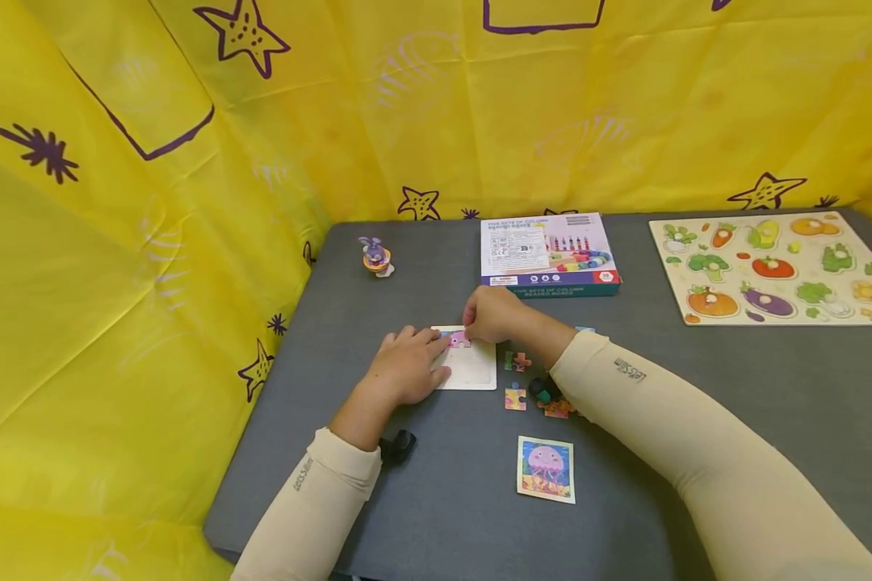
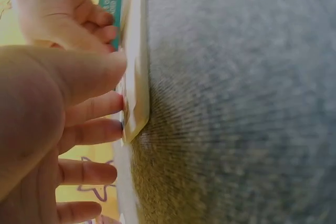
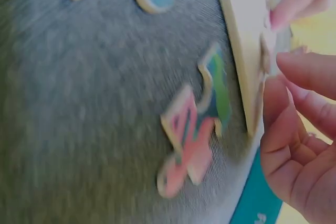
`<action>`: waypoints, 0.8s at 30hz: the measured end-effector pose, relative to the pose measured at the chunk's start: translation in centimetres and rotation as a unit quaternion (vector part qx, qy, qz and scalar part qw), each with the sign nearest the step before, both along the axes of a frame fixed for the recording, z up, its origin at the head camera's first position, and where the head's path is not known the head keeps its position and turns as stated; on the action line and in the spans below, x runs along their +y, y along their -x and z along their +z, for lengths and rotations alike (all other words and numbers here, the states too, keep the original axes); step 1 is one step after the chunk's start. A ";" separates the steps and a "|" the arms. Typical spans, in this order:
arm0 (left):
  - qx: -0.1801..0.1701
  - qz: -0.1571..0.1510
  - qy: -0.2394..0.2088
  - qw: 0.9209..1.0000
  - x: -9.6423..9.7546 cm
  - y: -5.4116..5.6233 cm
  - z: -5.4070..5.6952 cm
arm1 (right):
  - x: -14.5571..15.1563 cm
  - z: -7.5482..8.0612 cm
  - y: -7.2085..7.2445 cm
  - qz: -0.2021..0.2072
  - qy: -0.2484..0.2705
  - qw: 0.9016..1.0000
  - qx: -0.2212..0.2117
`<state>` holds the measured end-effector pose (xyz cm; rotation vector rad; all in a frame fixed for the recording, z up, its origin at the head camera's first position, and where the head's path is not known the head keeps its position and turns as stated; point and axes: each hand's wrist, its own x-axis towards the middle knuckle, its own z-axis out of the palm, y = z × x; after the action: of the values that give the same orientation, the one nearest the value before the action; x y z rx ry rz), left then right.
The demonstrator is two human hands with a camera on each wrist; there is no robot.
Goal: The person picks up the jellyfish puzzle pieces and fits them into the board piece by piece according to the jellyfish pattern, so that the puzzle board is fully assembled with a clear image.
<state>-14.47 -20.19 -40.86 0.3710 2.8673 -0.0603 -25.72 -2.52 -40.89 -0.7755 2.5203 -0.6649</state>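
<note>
Grey worktop [image 1: 443, 516]: in from its left edge, my spread left grip [image 1: 405, 367] should steady the puzzle tray [image 1: 474, 373]; whether my right grip [image 1: 492, 313] pinches anything, I can't tell.

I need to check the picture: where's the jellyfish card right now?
In the head view, the jellyfish card lies right of centre on the grey table, just below the loose puzzle pieces.

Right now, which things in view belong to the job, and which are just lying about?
Job:
- jigsaw tray
- pink jigsaw piece in it
- loose jigsaw pieces
- jellyfish card, likely the guide

Lying about:
- column-bead set box
- vegetable peg puzzle
- purple rabbit figurine
</note>
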 end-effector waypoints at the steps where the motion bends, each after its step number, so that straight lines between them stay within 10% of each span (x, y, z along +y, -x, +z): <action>1: 0.007 -0.002 0.008 1.000 0.2 0.0 0.0 | 0.4 0.2 0.0 -0.001 0.001 1.000 0.008; 7: 0.049 -0.025 0.047 0.997 1.0 -0.1 0.2 | 3.8 1.4 0.0 -0.016 0.014 0.999 0.032; 24: 0.021 -0.024 0.038 0.999 1.9 0.7 0.3 | 16.4 0.5 -0.8 -0.031 -0.078 0.996 0.027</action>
<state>-15.20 -18.33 -40.52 0.4274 2.8869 -0.1886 -24.94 13.86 -40.35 -0.6724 2.6173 -0.4664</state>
